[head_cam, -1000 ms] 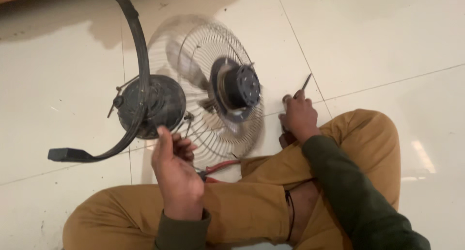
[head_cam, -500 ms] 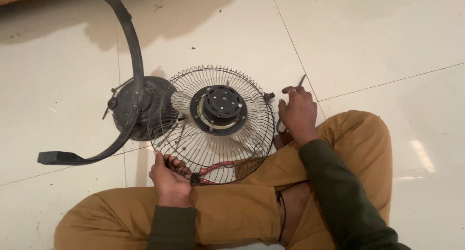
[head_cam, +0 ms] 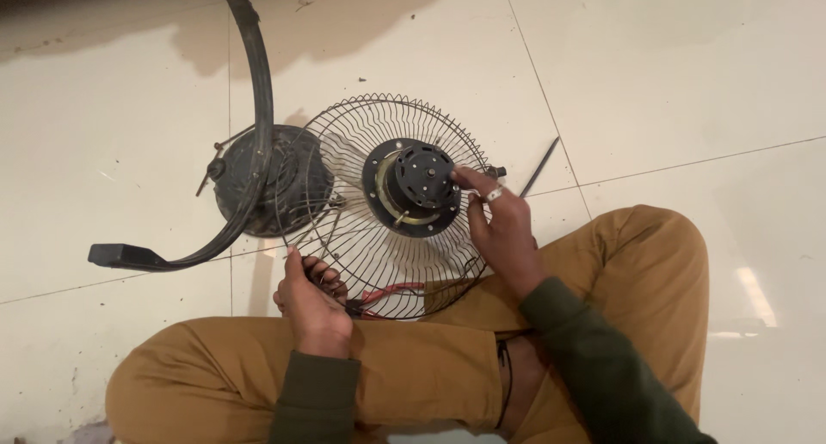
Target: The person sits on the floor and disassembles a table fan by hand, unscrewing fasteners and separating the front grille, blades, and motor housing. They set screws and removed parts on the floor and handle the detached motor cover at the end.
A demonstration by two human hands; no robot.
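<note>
A round wire fan guard (head_cam: 348,147) with a black motor hub (head_cam: 415,184) at its centre rests tilted over my crossed legs. My left hand (head_cam: 311,302) grips the guard's lower rim, fingers hooked through the wires. Fingertips of my right hand (head_cam: 499,225), which wears a ring, touch the right side of the motor hub. Red and black wires (head_cam: 387,293) run under the guard near my left hand.
A black fan base with a curved black bracket (head_cam: 254,117) lies on the white tiled floor behind the guard. A thin dark tool (head_cam: 539,168) lies on the floor right of the guard. My legs in tan trousers (head_cam: 430,375) fill the foreground.
The guard has gone from spinning to still and tipped towards me. My right hand has moved from the floor by the thin tool onto the motor hub. My left hand took hold of the lower rim.
</note>
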